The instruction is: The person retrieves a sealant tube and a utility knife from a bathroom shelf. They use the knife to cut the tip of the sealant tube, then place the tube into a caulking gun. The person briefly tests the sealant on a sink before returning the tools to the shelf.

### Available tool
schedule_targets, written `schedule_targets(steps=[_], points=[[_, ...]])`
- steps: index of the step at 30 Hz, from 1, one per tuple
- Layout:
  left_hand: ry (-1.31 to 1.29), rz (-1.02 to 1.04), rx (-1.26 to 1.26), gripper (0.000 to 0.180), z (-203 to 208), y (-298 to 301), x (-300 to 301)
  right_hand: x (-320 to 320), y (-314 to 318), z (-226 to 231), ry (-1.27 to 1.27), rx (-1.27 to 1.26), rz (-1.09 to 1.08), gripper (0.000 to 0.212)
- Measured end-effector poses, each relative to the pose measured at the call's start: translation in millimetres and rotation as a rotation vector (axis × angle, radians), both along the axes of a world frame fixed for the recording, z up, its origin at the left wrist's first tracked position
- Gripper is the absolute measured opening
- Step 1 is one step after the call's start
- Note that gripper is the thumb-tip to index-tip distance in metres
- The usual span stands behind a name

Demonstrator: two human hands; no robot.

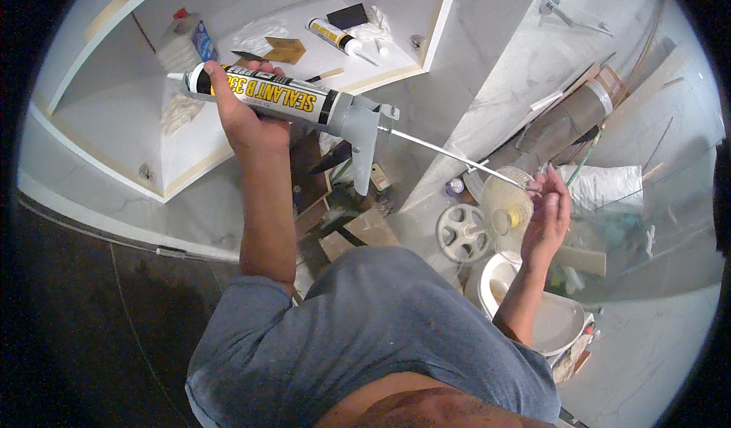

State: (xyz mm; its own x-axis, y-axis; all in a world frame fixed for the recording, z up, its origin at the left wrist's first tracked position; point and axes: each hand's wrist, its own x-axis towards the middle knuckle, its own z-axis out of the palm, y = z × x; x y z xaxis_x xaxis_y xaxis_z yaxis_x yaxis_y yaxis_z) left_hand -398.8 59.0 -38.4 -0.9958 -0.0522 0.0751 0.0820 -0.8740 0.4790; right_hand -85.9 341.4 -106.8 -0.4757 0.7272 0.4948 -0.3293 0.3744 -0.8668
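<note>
My left hand is wrapped round a white, black and yellow sealant cartridge, which sits in a grey caulking gun. The cartridge's white nozzle points to the left, beyond my thumb. From the gun's back end a long metal plunger rod runs out to the right. At the far end of this rod my right hand is closed, fingers pinching it. The gun's handle and trigger hang down with no hand on them.
On the white shelf behind lie a second sealant cartridge, a black flat piece, brown pieces and crumpled plastic. A blue-and-white container stands left. Below right are a fan, a white spoked wheel and a toilet.
</note>
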Motion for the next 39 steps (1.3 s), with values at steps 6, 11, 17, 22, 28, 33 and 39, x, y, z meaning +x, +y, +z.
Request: schedule_targets(steps=[6, 11, 17, 22, 28, 33, 39], points=[[0.066, -0.115, 0.05, 0.05, 3, 9, 18, -23, 1, 10, 0.514, -0.433, 0.75, 0.057], [0.054, -0.091, 0.069, 0.053, 23, 13, 38, -21, -23, 7, 0.367, -0.319, 0.673, 0.047], [0.121, -0.091, 0.035, 0.055, 21, 15, 55, -24, -23, 6, 0.436, -0.462, 0.822, 0.04], [0.18, -0.07, 0.008, 0.058, 20, 15, 50, -32, -54, 9, 0.433, -0.6, 0.805, 0.038], [0.261, -0.154, 0.1, 0.047, 15, 16, 43, -26, -45, 6, 0.388, -0.662, 0.79, 0.038], [0.185, -0.137, 0.068, 0.038, 10, 4, 29, -39, -51, 12, 0.387, -0.607, 0.798, 0.044], [0.149, -0.026, 0.099, 0.047, 5, -9, 18, -27, -38, 4, -0.055, 0.258, 0.366, 0.066]])
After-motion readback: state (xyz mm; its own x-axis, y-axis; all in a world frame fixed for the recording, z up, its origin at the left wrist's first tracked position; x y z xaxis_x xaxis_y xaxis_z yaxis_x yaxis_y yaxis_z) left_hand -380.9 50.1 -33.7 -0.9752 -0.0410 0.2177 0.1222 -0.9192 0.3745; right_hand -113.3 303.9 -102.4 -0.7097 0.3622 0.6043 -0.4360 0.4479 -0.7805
